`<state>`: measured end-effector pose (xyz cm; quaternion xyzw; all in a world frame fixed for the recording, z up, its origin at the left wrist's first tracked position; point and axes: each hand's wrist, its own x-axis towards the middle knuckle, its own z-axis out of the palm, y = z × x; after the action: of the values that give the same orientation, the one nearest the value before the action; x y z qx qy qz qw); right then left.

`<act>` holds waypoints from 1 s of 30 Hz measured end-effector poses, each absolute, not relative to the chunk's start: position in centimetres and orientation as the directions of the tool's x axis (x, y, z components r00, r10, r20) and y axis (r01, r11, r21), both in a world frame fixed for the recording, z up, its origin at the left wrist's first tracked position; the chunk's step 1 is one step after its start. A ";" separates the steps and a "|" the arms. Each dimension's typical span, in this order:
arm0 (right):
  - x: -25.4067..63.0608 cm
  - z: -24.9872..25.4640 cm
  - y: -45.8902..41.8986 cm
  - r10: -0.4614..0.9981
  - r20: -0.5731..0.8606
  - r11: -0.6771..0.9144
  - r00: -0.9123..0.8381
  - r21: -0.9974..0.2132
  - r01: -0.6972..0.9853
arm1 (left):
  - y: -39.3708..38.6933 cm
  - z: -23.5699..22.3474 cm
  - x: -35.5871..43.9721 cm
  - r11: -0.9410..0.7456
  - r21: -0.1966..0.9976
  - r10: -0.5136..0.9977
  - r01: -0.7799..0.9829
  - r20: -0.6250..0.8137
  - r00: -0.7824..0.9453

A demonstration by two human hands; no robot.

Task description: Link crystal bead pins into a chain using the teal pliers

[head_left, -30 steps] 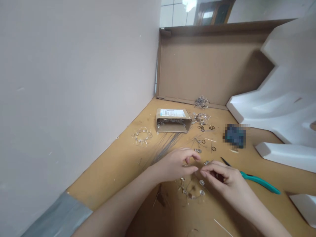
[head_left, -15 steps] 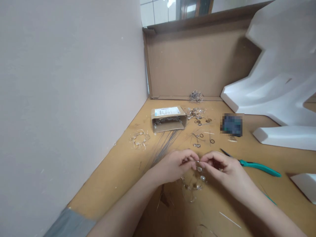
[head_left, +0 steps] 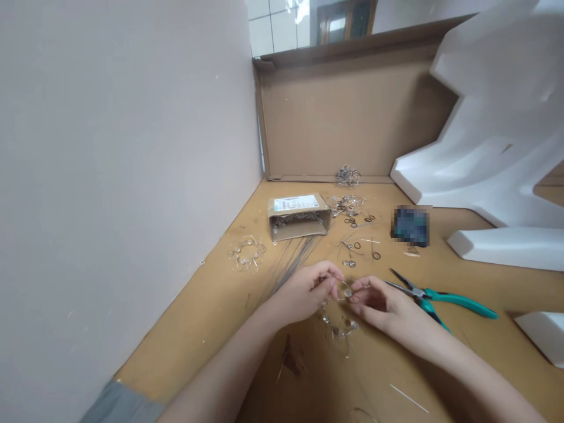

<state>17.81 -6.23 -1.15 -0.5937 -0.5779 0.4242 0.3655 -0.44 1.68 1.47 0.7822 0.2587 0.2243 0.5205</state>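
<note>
My left hand and my right hand meet just above the brown tabletop, fingertips pinched on a thin wire loop strung with clear beads. The loop hangs below and between the two hands, close to the table. Both hands have their fingers curled closed around the wire's upper ends.
Teal-handled pliers lie open just right of my right hand. A small cardboard box with straight wires fanning out sits behind. A finished bead loop lies left, small rings and bead piles farther back. White foam blocks stand right.
The view shifted slightly. My hands drew a little closer together and the bead loop now hangs shorter between them. The pliers show both handles now.
</note>
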 end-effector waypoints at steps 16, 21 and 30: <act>17.0 -0.5 -6.5 0.971 0.215 0.088 0.100 -0.717 0.691 | 1.3 1.7 -0.3 -0.575 0.774 0.596 0.265 0.175 0.783; 16.5 0.0 -6.6 0.971 0.200 0.048 0.132 -0.704 0.709 | 1.2 1.3 0.0 -0.725 0.625 0.551 0.289 0.276 0.787; 15.9 -0.1 -6.9 0.950 0.267 0.033 0.162 -0.600 0.799 | 0.8 0.5 0.3 -0.813 0.429 0.535 0.394 0.282 0.797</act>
<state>15.91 -6.88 -0.08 -0.6860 -0.6374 0.1137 0.3320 0.26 0.81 0.52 0.9311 0.2492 0.1990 0.1772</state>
